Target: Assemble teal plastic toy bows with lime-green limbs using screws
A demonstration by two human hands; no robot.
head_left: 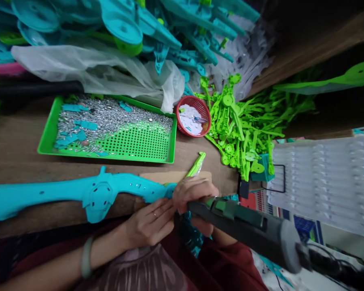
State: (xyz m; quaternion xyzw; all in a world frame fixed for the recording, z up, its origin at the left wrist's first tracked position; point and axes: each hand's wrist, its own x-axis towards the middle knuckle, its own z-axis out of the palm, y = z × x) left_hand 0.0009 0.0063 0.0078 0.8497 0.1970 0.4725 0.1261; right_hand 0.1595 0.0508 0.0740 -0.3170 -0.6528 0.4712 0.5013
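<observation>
Turquoise part (pixel 98 200) stretches sideways, pointing leftward, left hand (pixel 153 222) grasping it, right hand (pixel 195 192) clenching black tool (pixel 244 224).

The long plastic piece (pixel 98 198) is turquoise, the power screwdriver (pixel 245 224) black with dark green. Silver screws (pixel 104 111), a bright green tray (pixel 109 158) with a dotted grid, red basket (pixel 197 135), lime-green parts (pixel 230 117), brown counter (pixel 15 141), maroon sleeve (pixel 233 266).

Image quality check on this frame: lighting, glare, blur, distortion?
Head view: deep shadow around the wooden beam, upper right; head view: small glints on the silver screws, no washed-out glare on the teal toy-gun shell; head view: rear end of the power screwdriver looks soft; head view: edges appear wide-angle stretched.
</observation>
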